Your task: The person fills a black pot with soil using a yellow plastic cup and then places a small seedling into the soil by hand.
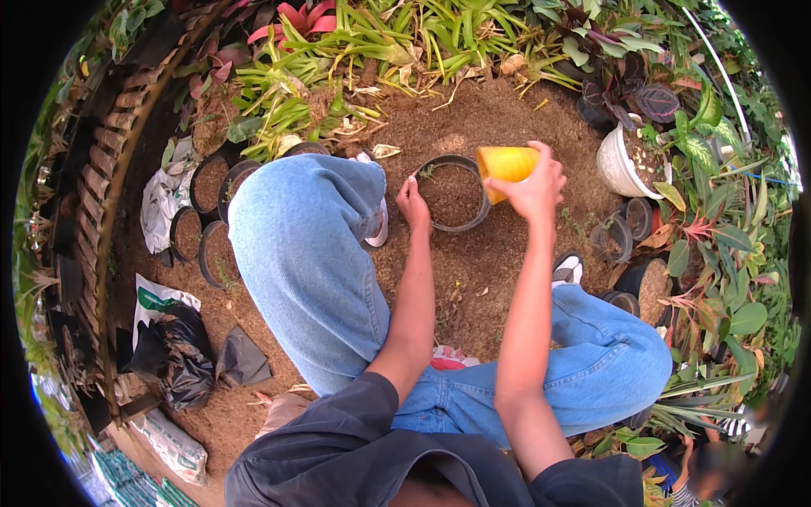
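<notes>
In the middle of the head view a round black pot [451,201] with brown soil in it stands on the ground, a small green sprig near its left side. My left hand [413,199] has its fingers closed on the pot's left rim. Up at the pot's right, my right hand [538,180] grips a yellow ridged plastic cup [503,160], held tilted on its side with its mouth toward the pot. The cup hides part of the rim, and I cannot make out what is inside it.
Soil-filled pots [207,190] and plastic bags [177,359] lie left of my bent legs. A white pot [617,169], more black pots and plants border the right. Leafy plants [397,34] fill the back. A co-worker's arm [686,460] shows at the lower right.
</notes>
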### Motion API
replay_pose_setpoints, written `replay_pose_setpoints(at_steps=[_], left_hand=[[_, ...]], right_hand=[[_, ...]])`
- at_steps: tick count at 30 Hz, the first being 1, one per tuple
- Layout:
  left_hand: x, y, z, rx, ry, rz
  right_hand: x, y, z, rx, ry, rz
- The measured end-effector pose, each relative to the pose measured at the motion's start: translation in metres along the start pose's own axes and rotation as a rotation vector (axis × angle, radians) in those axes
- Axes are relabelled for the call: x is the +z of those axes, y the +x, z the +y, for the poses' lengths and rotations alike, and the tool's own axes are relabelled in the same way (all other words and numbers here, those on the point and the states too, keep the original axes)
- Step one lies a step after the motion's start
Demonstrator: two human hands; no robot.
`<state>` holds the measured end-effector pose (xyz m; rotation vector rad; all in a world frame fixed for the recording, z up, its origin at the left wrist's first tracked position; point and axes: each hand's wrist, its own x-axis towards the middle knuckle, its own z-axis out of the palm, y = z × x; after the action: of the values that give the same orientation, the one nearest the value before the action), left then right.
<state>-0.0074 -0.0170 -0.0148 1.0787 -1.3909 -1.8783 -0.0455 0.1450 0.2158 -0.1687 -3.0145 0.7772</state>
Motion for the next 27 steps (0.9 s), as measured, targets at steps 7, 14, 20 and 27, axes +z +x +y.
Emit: replay_pose_setpoints(at_steps=[7, 14, 20, 27], left_hand=[[0.001, -0.001, 0.0, 0.141, 0.132, -0.026], [0.006, 0.003, -0.007, 0.117, 0.08, -0.077], [-0.004, 0.01, -0.011, 0.111, 0.069, -0.039], [-0.002, 0.006, -0.008, 0.107, 0.036, -0.047]], right_hand=[[-0.007, 0.039, 0.131, 0.497, 0.474, 0.435], [0.084, -0.012, 0.231, 0.832, 0.212, 0.375], [0.118, -0.036, 0.196, 0.857, 0.221, 0.247], [0.128, -0.023, 0.167, 0.793, 0.184, 0.146]])
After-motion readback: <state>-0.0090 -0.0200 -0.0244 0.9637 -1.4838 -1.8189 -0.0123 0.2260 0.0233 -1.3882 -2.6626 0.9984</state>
